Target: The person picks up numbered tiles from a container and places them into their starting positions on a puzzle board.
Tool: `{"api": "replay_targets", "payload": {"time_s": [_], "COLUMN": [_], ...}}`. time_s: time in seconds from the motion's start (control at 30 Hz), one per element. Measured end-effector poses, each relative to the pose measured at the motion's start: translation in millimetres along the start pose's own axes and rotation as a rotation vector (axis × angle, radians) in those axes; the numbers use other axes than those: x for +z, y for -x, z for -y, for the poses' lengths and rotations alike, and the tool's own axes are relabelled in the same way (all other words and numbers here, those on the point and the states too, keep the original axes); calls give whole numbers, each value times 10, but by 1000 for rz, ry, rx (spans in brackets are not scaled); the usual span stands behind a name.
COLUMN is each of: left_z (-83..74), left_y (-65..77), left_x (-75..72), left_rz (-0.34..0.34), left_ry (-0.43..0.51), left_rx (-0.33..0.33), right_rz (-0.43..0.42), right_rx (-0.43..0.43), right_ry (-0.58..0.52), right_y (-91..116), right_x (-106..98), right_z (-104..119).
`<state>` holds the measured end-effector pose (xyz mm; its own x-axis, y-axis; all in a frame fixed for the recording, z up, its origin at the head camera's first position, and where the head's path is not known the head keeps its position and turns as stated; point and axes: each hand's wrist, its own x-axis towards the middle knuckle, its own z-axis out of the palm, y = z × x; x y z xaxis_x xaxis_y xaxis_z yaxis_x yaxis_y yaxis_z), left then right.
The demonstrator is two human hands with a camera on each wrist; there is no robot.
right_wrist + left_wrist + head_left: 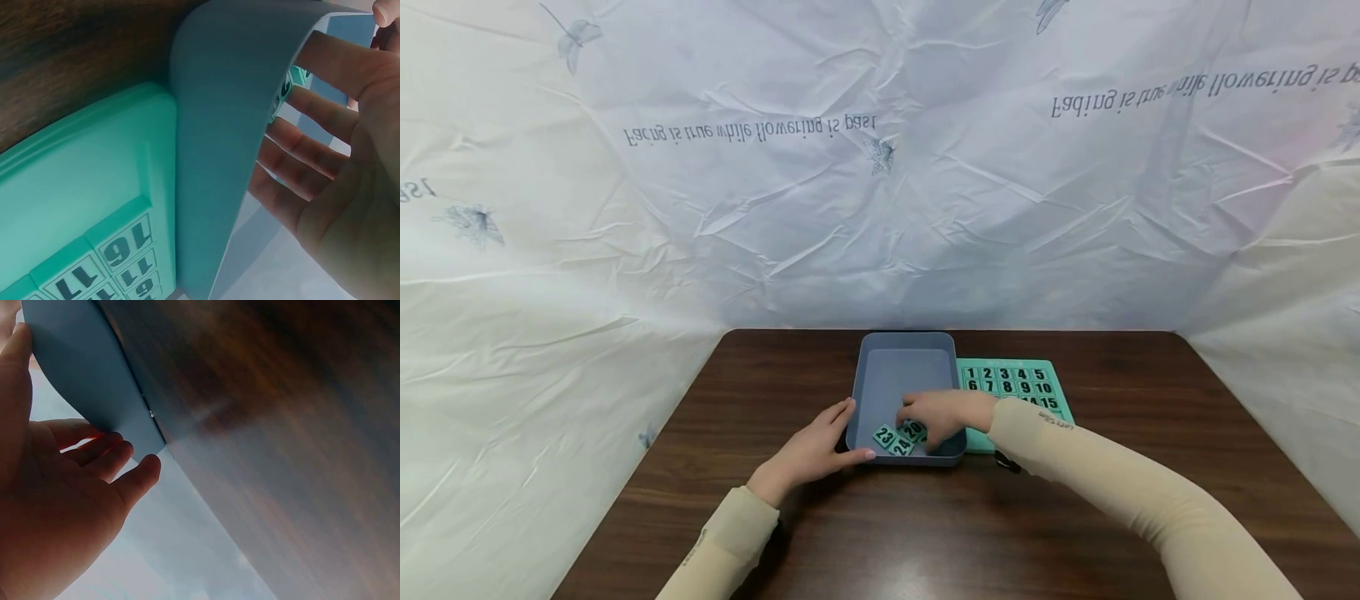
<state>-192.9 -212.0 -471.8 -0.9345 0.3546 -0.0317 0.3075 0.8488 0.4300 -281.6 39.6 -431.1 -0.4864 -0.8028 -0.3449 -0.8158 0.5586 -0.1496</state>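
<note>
A grey-blue tray [910,340] stands on the dark wooden table. Green number tiles lie in its near end, among them tile 23 [884,436] and tile 24 [901,448], with tile 20 [913,430] close by. My left hand [808,450] holds the near left corner, thumb on the front rim and fingers along the outside wall. Over the right wall reaches my right hand [942,413], its fingers spread around the tiles; the right wrist view shows a tile [281,97] by the fingers. To the right lies a green number board [1011,364], partly covered by the right forearm.
Several numbered tiles, 1 to 5 in the far row, sit on the board, which adjoins the tray's right wall. Brown tabletop [910,533] extends in front. White printed sheeting [880,250] hangs behind the table and at both sides.
</note>
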Motion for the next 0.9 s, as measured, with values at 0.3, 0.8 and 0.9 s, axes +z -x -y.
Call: {"api": "replay_targets", "payload": {"time_s": [0.3,0.8,0.9], "left_z": [1,4,9], "left_y": [-1,-2,-5], "left_x": [7,25,28], "left_rz": [0,-5,-8], "left_ry": [-4,-2,2], "left_rx": [3,-7,-9], "right_rz": [-33,-104,-112], "right_rx": [-30,-22,-17], "right_ry": [-61,-78,-81], "right_y": [16,-78,-103], "right_x": [-1,44,56], "right_z": [-73,-240,-256]}}
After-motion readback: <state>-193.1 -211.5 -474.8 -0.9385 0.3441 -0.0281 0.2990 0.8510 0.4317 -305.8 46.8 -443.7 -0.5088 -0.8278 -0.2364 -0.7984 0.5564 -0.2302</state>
